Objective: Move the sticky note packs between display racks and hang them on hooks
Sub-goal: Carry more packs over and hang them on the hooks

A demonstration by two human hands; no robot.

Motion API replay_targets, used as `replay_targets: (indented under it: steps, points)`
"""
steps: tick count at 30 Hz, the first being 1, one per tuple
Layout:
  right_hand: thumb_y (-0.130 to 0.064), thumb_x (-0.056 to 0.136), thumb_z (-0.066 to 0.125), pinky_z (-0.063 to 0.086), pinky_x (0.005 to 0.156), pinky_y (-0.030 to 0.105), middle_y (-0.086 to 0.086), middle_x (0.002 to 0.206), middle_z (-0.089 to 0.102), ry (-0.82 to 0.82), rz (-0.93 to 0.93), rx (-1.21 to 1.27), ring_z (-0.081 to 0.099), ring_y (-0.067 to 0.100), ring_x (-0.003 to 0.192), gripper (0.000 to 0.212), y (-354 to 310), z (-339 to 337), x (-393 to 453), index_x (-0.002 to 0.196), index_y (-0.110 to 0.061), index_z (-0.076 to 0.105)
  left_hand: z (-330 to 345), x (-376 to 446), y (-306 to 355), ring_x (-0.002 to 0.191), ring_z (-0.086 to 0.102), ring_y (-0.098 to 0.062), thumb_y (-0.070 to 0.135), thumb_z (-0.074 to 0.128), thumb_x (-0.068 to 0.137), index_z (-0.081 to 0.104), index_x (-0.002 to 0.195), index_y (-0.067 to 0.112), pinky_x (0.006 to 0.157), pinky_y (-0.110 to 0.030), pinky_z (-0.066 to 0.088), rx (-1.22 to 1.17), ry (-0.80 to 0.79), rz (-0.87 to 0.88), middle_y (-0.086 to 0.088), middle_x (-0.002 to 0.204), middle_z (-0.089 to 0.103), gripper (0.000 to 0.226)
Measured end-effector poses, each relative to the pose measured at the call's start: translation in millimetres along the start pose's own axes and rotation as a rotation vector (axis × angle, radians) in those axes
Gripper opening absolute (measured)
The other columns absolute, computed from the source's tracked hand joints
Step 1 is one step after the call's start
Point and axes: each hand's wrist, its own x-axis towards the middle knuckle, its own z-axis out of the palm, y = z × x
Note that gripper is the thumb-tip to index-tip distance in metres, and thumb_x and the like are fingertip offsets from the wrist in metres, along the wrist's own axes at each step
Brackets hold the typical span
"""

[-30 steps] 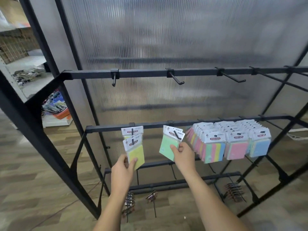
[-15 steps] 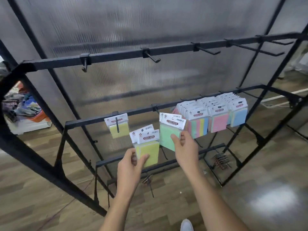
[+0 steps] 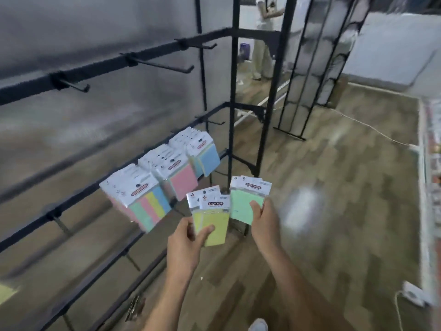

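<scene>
Hung packs (image 3: pixel 152 194) beside left hand (image 3: pixel 185 244) — rack post (image 3: pixel 232 115) behind

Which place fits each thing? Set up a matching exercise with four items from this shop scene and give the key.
Things:
1. yellow packs
2. green packs
3. blue-fronted packs
4. top-rail hooks

Places:
A. hanging on the rack
B. held in the right hand
C. bare, nothing on them
D. held in the left hand

Pairs: 1-D, 2-B, 3-A, 4-C
</scene>
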Motion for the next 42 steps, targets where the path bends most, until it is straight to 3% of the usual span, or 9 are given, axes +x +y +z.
replay_targets:
  steps: [4,10,15,19,24,27,29,37,42]
  points:
    - [-0.024,0.103,0.05,0.036,0.062,0.033,0.005,0.084,0.059,0.118,0.13,0.03,0.055,0.029,0.079,0.018,30.7,-46.3,62.2,0.101,-0.007,0.049,75.1,38.4,31.7,0.056,0.045,-0.013,0.043,0.081,0.075,0.06,0.08,0.023,0.057,-0.034,0.041,0.011,-0.132,0.04,-0.009,0.066,0.058,0.029]
    - [-0.021,0.103,0.049,0.035,0.051,0.013,0.004,0.092,0.059,0.229,0.189,0.035,0.053,0.025,0.081,0.019,62.0,-127.7,152.5,0.116,-0.007,0.049,203.0,89.7,82.4,0.067,0.063,-0.021,0.042,0.081,0.075,0.061,0.081,0.024,0.066,-0.05,0.054,-0.039,-0.28,0.034,-0.002,0.072,0.067,0.028]
    - [-0.019,0.102,0.049,0.035,0.056,0.031,-0.002,0.075,0.053,0.361,0.25,0.016,0.05,0.02,0.067,0.011,97.9,-204.5,202.7,0.109,-0.012,0.047,312.7,112.0,125.7,0.054,0.039,-0.016,0.034,0.082,0.077,0.043,0.065,0.015,0.055,-0.032,0.034,-0.033,-0.43,0.124,0.001,0.056,0.043,0.044]
    - [-0.021,0.101,0.049,0.041,0.065,0.04,0.012,0.084,0.063,0.46,0.321,0.007,0.058,0.034,0.079,0.014,133.1,-259.7,241.1,0.105,-0.007,0.049,406.7,128.2,152.1,0.056,0.041,-0.013,0.028,0.08,0.08,0.047,0.067,0.017,0.051,-0.021,0.034,-0.061,-0.596,0.166,0.004,0.06,0.046,0.037]
    - [-0.021,0.102,0.049,0.043,0.064,0.032,0.001,0.091,0.063,0.597,0.378,-0.021,0.062,0.022,0.085,0.014,174.2,-316.0,312.4,0.108,-0.009,0.053,526.8,158.9,191.2,0.051,0.047,0.0,0.027,0.079,0.08,0.05,0.067,0.02,0.05,-0.013,0.037,-0.064,-0.746,0.266,0.008,0.058,0.05,0.032]
    - [-0.023,0.103,0.049,0.038,0.055,0.013,-0.006,0.084,0.058,0.665,0.392,-0.03,0.057,0.009,0.075,0.014,193.6,-348.8,375.2,0.103,-0.009,0.053,606.6,196.5,220.6,0.061,0.055,-0.011,0.026,0.08,0.08,0.059,0.079,0.016,0.054,-0.013,0.041,-0.071,-0.812,0.297,0.005,0.068,0.061,0.024]
    - [-0.025,0.103,0.049,0.041,0.058,0.016,-0.008,0.087,0.059,0.704,0.409,-0.01,0.057,0.004,0.077,0.013,199.2,-372.5,418.9,0.104,-0.012,0.053,656.0,221.6,245.6,0.067,0.06,-0.011,0.025,0.079,0.081,0.06,0.084,0.014,0.057,-0.013,0.044,-0.082,-0.872,0.318,0.004,0.073,0.065,0.022]
    - [-0.023,0.102,0.051,0.036,0.054,0.018,-0.007,0.08,0.056,0.83,0.421,-0.052,0.054,0.011,0.073,0.011,215.0,-445.8,574.6,0.096,-0.014,0.049,806.0,319.1,317.0,0.075,0.066,-0.02,0.03,0.077,0.083,0.063,0.085,0.015,0.066,-0.033,0.053,-0.071,-0.971,0.342,-0.001,0.077,0.068,0.021]
    - [-0.022,0.102,0.05,0.043,0.065,0.027,-0.002,0.093,0.062,0.817,0.415,0.014,0.059,0.016,0.086,0.007,251.8,-467.7,684.6,0.104,-0.016,0.053,902.3,377.5,341.7,0.082,0.069,-0.013,0.029,0.077,0.084,0.064,0.095,0.018,0.071,-0.033,0.055,-0.064,-0.958,0.319,0.005,0.084,0.072,0.02]
